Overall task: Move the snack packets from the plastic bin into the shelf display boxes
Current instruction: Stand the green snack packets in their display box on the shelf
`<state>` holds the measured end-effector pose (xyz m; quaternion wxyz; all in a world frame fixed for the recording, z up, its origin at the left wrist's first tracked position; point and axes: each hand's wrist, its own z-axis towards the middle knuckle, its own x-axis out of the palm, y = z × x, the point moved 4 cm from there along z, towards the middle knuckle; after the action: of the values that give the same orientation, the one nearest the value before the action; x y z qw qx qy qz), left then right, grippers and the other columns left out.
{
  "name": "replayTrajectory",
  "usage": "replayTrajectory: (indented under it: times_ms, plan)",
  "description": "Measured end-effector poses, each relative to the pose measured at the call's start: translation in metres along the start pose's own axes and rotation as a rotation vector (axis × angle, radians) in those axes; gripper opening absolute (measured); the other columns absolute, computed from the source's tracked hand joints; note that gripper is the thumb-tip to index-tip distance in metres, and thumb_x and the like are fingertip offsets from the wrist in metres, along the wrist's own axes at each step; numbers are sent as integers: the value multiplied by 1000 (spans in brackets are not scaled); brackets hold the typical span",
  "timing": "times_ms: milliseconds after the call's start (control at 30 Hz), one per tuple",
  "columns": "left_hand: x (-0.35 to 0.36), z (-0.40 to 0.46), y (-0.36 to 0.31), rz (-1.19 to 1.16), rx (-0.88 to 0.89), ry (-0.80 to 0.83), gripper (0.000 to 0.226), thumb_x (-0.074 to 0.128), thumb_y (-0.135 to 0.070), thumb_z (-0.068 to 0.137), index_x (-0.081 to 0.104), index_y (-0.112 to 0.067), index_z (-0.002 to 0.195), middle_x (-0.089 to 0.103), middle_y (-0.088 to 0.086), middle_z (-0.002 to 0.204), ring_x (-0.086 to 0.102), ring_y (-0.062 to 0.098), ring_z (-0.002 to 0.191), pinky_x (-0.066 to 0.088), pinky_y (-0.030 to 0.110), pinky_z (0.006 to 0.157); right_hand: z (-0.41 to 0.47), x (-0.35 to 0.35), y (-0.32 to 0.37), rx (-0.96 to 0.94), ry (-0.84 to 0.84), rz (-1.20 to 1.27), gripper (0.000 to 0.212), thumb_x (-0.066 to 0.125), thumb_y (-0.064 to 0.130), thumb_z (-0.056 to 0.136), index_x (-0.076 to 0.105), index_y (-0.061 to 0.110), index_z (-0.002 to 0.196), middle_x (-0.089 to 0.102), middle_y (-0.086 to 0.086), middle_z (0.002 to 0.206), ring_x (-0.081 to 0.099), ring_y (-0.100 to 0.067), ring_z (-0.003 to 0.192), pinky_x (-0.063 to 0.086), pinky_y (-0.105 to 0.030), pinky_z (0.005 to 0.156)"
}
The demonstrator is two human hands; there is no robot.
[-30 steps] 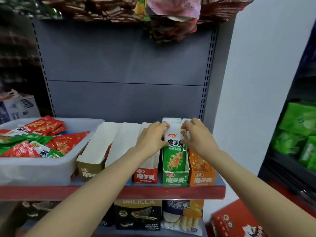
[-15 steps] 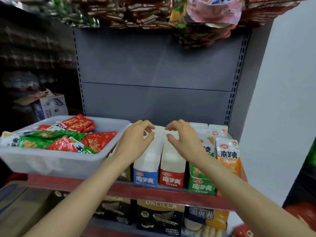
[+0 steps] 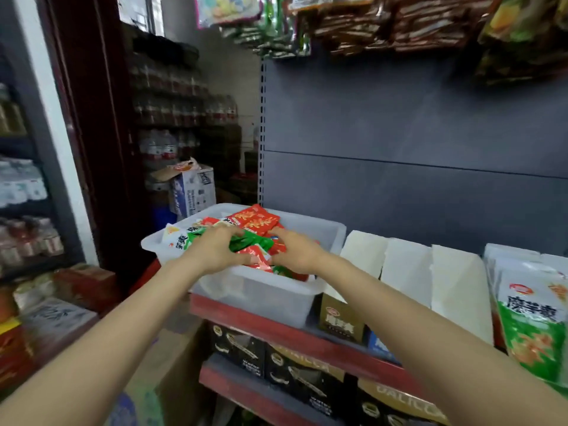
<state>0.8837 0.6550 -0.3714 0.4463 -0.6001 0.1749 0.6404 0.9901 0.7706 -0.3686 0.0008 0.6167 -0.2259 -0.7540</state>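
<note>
A clear plastic bin (image 3: 270,299) stands at the left end of the shelf, heaped with red snack packets (image 3: 255,218) and green snack packets (image 3: 255,242). Both my hands are inside it. My left hand (image 3: 215,250) grips a green packet, fingers over it and thumb beneath. From the right, my right hand (image 3: 296,253) curls its fingers and thumb round the red and green packets beside it. To the right of the bin, the display boxes (image 3: 405,272) show their white flaps. The far-right box holds upright green packets (image 3: 528,318).
The red shelf edge (image 3: 276,330) runs under the bin. Black wafer boxes (image 3: 239,348) fill the shelf below. Snack bags (image 3: 384,23) hang overhead. Behind the bin sits a cardboard box (image 3: 192,192), and bottled drinks (image 3: 21,186) line the shelves at left.
My hands left the green display box, passed over the white-flapped boxes and went left into the bin, where they now hold packets. The view swung left with them.
</note>
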Motion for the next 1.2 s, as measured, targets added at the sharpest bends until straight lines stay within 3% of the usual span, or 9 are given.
replayTrajectory:
  times_ms: [267, 367, 467, 700, 800, 900, 967, 1067, 1200]
  plan:
    - [12, 32, 8, 12, -81, 217, 83, 72, -56, 72, 43, -21, 140, 48, 0, 142, 47, 21, 126, 38, 36, 106, 35, 11, -6, 173, 127, -63, 45, 70, 19, 83, 49, 9, 122, 54, -8, 120, 51, -21, 100, 41, -28, 78]
    - [15, 37, 8, 53, -79, 194, 82, 72, -59, 69, 44, -26, 139, 50, -2, 140, 48, 22, 125, 40, 40, 104, 39, 12, -13, 176, 130, -34, 18, 72, 19, 81, 58, 9, 85, 58, -7, 95, 50, -19, 86, 40, -25, 65]
    - [17, 39, 6, 86, -83, 160, 79, 71, -61, 69, 47, -29, 136, 52, -4, 137, 48, 23, 125, 40, 42, 103, 42, 7, -24, 227, -8, 25, 33, 74, 20, 80, 46, 15, 63, 55, -4, 77, 52, -22, 79, 41, -29, 67]
    - [12, 33, -4, 20, -102, 148, 75, 76, -51, 70, 47, -28, 135, 47, -1, 141, 41, 27, 131, 26, 50, 112, 17, -36, -40, 244, -534, 509, 23, 64, 17, 87, 45, 18, 73, 63, -5, 82, 59, -20, 77, 45, -29, 62]
    - [9, 25, -20, 4, -65, 57, 70, 76, -47, 72, 48, -30, 133, 47, 0, 140, 38, 26, 132, 22, 51, 112, 0, -44, -52, 259, -568, 752, 29, 65, 17, 86, 44, 25, 68, 70, -10, 88, 67, -26, 84, 56, -49, 74]
    - [6, 17, -51, -383, 125, -84, 56, 72, -20, 80, 50, -16, 132, 56, 5, 131, 51, 21, 123, 39, 29, 102, -26, -55, -61, 261, -589, 927, 21, 59, 8, 90, 43, 14, 78, 68, -7, 83, 66, -20, 73, 54, -34, 55]
    - [5, 10, -76, -660, 192, -78, 45, 55, -1, 87, 50, -13, 131, 60, 8, 123, 57, 20, 115, 44, 29, 95, -44, -63, -66, 246, -640, 1000, 14, 58, 7, 91, 46, 11, 84, 66, -6, 82, 65, -17, 69, 54, -33, 53]
    - [6, 5, -116, -807, 255, -69, 44, 46, -1, 92, 49, -20, 132, 62, 7, 117, 60, 20, 103, 49, 37, 89, -72, -79, -79, 237, -711, 1043, 13, 57, 6, 91, 47, 12, 84, 67, -4, 82, 65, -15, 67, 54, -30, 51]
    - [10, 0, -173, -872, 355, -97, 53, 62, -9, 87, 45, -26, 134, 61, -3, 94, 61, 19, 80, 49, 24, 70, -116, -101, -97, 217, -754, 1028, 10, 57, 3, 91, 50, 10, 93, 67, -6, 79, 65, -17, 65, 54, -25, 48]
